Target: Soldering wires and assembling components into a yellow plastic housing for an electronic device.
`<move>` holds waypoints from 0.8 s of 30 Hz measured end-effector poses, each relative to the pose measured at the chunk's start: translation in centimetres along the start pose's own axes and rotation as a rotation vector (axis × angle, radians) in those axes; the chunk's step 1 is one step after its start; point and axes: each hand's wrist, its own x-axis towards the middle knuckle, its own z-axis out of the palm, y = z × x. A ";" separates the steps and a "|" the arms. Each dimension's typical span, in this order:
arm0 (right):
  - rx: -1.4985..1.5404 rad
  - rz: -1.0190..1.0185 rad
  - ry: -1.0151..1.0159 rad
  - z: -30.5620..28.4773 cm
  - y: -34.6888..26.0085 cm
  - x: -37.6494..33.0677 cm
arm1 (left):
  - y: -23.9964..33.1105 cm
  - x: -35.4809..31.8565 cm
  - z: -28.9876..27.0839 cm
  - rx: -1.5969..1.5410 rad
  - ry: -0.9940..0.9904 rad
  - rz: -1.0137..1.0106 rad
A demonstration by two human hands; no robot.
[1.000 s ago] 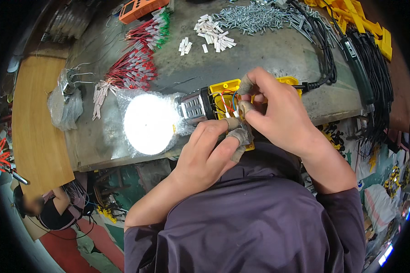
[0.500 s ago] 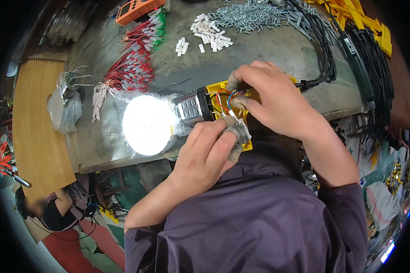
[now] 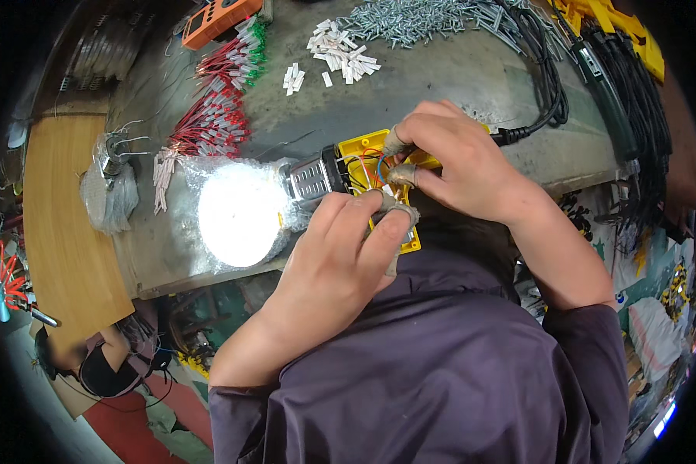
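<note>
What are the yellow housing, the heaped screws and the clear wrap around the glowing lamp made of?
Yellow housing: likely plastic, fairly smooth, given its even colour and moulded-looking rim.
Screws: metal, perhaps plated steel, from their bright silvery glint.
Clear wrap: probably thin plastic film, shiny, see-through and crinkled.

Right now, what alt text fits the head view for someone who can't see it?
A person's right hand is at coloured wires inside an open yellow housing, left hand at its near side. A glowing round lamp lies to the left; screws and white pieces lie beyond on the workbench.
</note>
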 end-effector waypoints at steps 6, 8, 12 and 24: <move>-0.012 -0.046 0.014 0.2 0.3 -0.2 | 0.0 0.6 -0.6 -0.022 -0.119 -0.037; -0.013 -0.033 -0.052 0.0 0.0 0.0 | -0.1 0.5 -0.9 -0.058 -0.132 -0.044; -0.023 -0.075 -0.004 0.3 0.0 0.1 | -0.6 0.5 -0.9 -0.137 -0.101 -0.069; 0.078 -0.104 -0.008 -0.1 -0.5 0.1 | -0.7 0.3 -0.7 -0.207 -0.038 -0.154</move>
